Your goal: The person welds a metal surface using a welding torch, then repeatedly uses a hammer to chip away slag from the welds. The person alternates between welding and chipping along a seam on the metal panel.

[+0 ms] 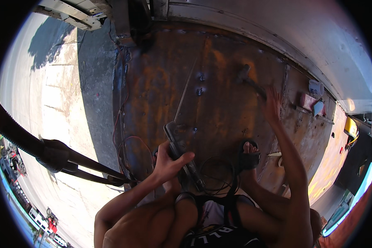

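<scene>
My left hand (169, 162) is closed around a dark welding electrode holder (179, 145). A long thin welding rod (187, 91) sticks out of its far end, slanting away over the rusty steel plate (165, 95). Farther off to the right, my right hand (272, 104) is stretched out low over the plate with its fingers extended. It is at the handle end of a hammer (254, 84), whose head points away from me. Whether the palm touches the handle is hidden. Two small bright weld spots (200, 84) show near the rod.
Cables (215, 175) loop by my sandalled foot (249, 156). A white cup (316, 87) and a reddish box (308, 101) stand by the right wall. Behind runs a pale metal panel (252, 18). A thick black strap or hose (53, 155) crosses the left side, over sunlit pavement (62, 91).
</scene>
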